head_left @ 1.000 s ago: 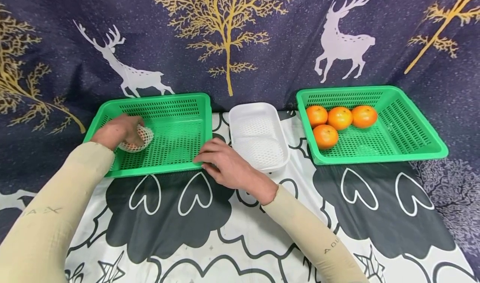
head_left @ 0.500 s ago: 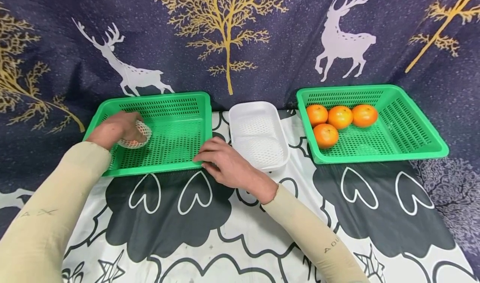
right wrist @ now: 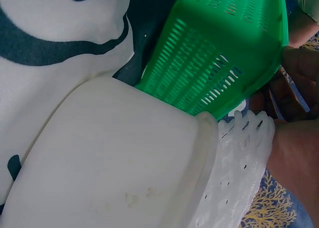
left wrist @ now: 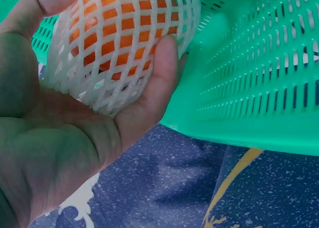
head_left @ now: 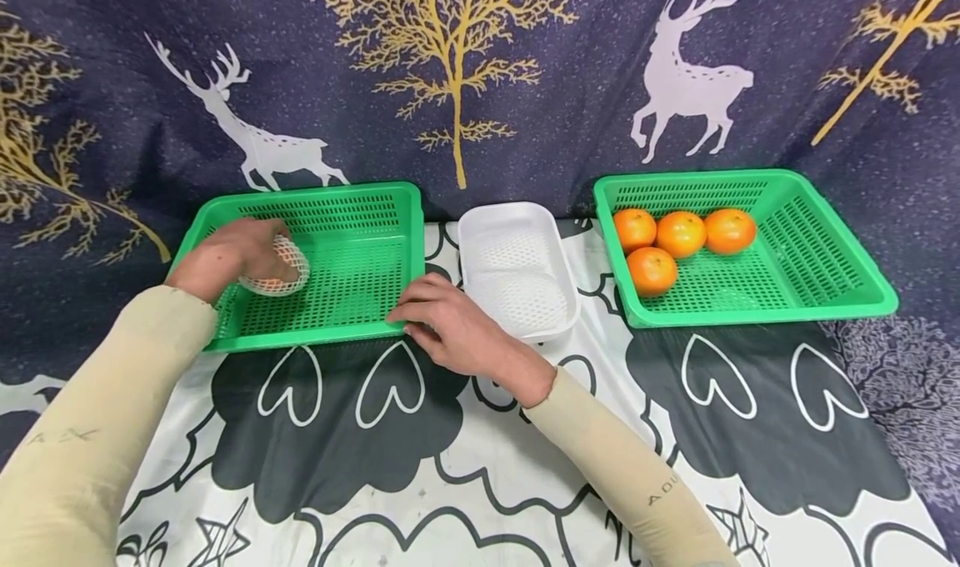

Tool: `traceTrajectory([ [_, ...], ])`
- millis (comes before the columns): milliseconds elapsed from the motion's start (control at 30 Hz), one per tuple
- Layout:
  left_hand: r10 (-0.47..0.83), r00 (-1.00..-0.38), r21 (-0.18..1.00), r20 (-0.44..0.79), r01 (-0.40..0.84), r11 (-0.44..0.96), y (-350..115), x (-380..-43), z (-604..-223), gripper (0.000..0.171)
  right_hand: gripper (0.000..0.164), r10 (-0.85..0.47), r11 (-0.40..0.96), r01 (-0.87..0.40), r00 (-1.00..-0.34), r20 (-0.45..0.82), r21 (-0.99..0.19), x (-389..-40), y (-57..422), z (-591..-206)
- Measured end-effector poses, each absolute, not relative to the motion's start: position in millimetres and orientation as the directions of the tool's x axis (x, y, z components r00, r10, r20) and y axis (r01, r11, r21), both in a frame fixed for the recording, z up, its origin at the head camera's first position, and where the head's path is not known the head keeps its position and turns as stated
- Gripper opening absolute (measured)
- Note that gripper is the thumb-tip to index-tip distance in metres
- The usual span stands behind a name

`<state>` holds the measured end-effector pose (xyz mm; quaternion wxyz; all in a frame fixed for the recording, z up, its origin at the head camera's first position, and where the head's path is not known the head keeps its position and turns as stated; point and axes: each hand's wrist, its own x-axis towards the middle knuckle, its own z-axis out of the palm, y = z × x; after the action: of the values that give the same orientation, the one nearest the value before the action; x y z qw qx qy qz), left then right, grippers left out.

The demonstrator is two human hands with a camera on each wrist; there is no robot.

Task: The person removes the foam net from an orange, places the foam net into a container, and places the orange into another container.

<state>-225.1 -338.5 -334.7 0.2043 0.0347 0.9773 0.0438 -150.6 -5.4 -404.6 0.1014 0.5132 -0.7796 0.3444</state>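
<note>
In the head view, my left hand point(head_left: 243, 250) is inside the left green basket point(head_left: 315, 338), near its left end. It grips an orange point(left wrist: 124, 36) wrapped in a white foam net point(left wrist: 117, 96), with thumb and fingers on opposite sides in the left wrist view. Part of the net hangs loose toward the palm. My right hand point(head_left: 457, 325) holds the front right corner of this basket's rim, fingers bent over it. The right wrist view shows those fingers point(right wrist: 299, 63) partly hidden at the basket's edge.
A white tray point(head_left: 465, 254) with white foam nets point(head_left: 517, 304) stands between the two baskets. Several bare oranges point(head_left: 680, 234) sit at the left end of the right green basket point(head_left: 757, 316). A dark patterned cloth point(head_left: 495, 158) hangs behind.
My left hand has shifted slightly with the netted orange, which has risen a little and turned in the grip. The right hand stays at the basket corner.
</note>
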Motion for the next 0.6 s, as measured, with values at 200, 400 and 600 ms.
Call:
traceTrajectory([
  [200, 0.106, -0.923, 0.115, -0.371, 0.067, 0.991, -330.3, -222.9, -330.6, 0.074, 0.02, -0.729, 0.237, -0.87, -0.453, 0.513, -0.432, -151.1, -5.4, -405.1],
  [400, 0.122, -0.936, 0.106, -0.33, 0.092, 0.99, -319.5, -218.6, -328.0, 0.075, 0.021, -0.728, 0.236, -0.87, -0.454, 0.514, -0.434, -150.7, -6.1, -404.0],
  [600, 0.144, -0.941, 0.117, -0.307, 0.113, 0.987, -308.6, -211.6, -325.8, 0.074, 0.021, -0.726, 0.232, -0.867, -0.455, 0.515, -0.44, -149.6, -6.1, -403.4],
])
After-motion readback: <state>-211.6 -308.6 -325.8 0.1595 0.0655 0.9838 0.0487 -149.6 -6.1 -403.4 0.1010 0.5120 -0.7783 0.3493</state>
